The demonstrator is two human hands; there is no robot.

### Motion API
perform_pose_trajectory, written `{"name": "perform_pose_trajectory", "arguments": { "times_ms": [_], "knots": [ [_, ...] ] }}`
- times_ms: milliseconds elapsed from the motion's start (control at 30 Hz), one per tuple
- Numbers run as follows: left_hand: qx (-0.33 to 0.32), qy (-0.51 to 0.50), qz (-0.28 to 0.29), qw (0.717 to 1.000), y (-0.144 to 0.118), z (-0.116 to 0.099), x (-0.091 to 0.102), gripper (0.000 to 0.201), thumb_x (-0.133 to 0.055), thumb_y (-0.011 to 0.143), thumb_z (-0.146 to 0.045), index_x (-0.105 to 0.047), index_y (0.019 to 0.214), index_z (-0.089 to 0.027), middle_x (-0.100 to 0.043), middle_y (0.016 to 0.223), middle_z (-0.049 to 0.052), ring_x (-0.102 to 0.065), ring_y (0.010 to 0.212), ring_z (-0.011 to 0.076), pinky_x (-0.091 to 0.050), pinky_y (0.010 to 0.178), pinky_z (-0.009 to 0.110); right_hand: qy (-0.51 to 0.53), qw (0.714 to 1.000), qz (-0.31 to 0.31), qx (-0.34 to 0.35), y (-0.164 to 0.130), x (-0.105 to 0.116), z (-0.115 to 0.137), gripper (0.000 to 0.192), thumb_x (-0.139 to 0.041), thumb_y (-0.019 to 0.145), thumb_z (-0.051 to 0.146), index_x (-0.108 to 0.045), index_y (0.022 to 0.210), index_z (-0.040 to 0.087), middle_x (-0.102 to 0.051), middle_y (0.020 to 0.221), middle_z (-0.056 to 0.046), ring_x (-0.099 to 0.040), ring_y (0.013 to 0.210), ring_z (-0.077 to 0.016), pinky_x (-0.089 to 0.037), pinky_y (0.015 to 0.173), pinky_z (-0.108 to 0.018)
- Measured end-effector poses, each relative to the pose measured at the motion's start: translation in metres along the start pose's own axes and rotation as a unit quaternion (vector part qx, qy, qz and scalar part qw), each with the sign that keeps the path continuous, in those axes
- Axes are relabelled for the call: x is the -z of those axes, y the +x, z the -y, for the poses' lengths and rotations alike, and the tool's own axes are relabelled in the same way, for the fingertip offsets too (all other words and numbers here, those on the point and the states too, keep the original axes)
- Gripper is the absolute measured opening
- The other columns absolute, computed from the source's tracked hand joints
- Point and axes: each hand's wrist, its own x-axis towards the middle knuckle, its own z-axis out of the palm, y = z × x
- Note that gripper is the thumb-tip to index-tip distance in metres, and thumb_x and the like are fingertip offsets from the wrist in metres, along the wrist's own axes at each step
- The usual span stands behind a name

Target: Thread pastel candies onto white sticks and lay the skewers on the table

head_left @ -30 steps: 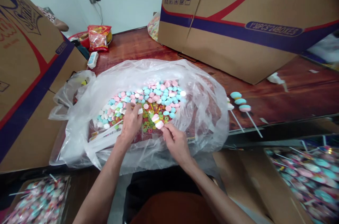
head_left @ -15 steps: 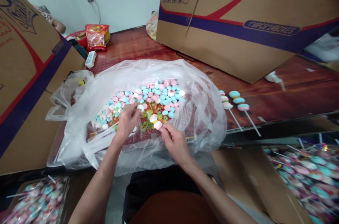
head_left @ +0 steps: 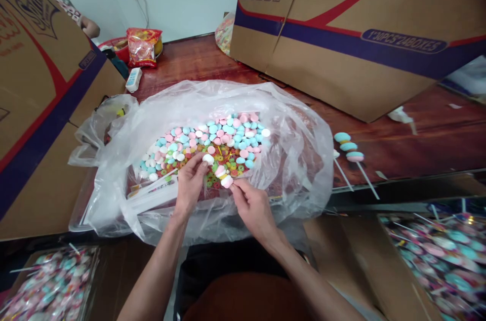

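Note:
A big clear plastic bag [head_left: 296,149] lies open on the wooden table, filled with pink, blue and white round candies [head_left: 228,133] and small coloured rings. My left hand [head_left: 190,184] pinches one white candy [head_left: 207,158] above the heap. My right hand [head_left: 252,207] grips a short stick carrying pink and white candies [head_left: 224,176], held just right of the left hand's fingers. Both hands sit over the near edge of the bag.
Finished candy sticks [head_left: 347,146] lie on the table to the right of the bag. Large cardboard boxes stand at the left [head_left: 34,108] and back right [head_left: 360,27]. Trays of wrapped candy sticks lie at lower left [head_left: 49,285] and lower right [head_left: 444,250]. A red snack packet [head_left: 142,47] sits far back.
My left hand has lifted a white candy out of the heap and brought it toward the stick in my right hand. The right hand has barely moved.

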Motion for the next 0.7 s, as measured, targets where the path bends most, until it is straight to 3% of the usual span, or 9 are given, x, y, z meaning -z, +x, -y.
{"name": "perform_pose_trajectory", "arguments": {
  "times_ms": [233, 433, 700],
  "knots": [
    [-0.084, 0.142, -0.046, 0.985, -0.006, 0.006, 0.0, 0.029, -0.062, 0.09, -0.03, -0.072, 0.114, -0.019, -0.073, 0.116, 0.008, -0.066, 0.11, 0.0226, -0.048, 0.1, 0.036, -0.006, 1.0, 0.016, -0.01, -0.001, 0.001, 0.005, 0.025, -0.047, 0.096, 0.026, -0.056, 0.074, 0.018, -0.042, 0.057, 0.006, -0.039, 0.05, -0.0081, -0.03, 0.052, -0.021],
    [-0.145, 0.23, -0.039, 0.962, -0.01, 0.009, -0.002, 0.026, -0.058, 0.092, -0.025, -0.072, 0.113, -0.021, -0.073, 0.113, 0.007, -0.067, 0.106, 0.0221, -0.05, 0.097, 0.036, 0.0, 0.999, 0.01, -0.035, 0.0, -0.005, 0.003, 0.024, -0.047, 0.095, 0.027, -0.055, 0.074, 0.018, -0.042, 0.056, 0.006, -0.038, 0.049, -0.0086, -0.029, 0.051, -0.021],
    [-0.119, 0.226, 0.019, 0.967, -0.008, 0.012, 0.0, 0.028, -0.055, 0.093, -0.024, -0.073, 0.114, -0.021, -0.073, 0.116, 0.007, -0.067, 0.108, 0.0212, -0.05, 0.098, 0.034, -0.002, 0.999, 0.016, -0.027, 0.002, -0.008, 0.002, 0.026, -0.045, 0.096, 0.028, -0.051, 0.072, 0.02, -0.039, 0.056, 0.006, -0.037, 0.05, -0.0098, -0.027, 0.051, -0.022]
  ]
}}
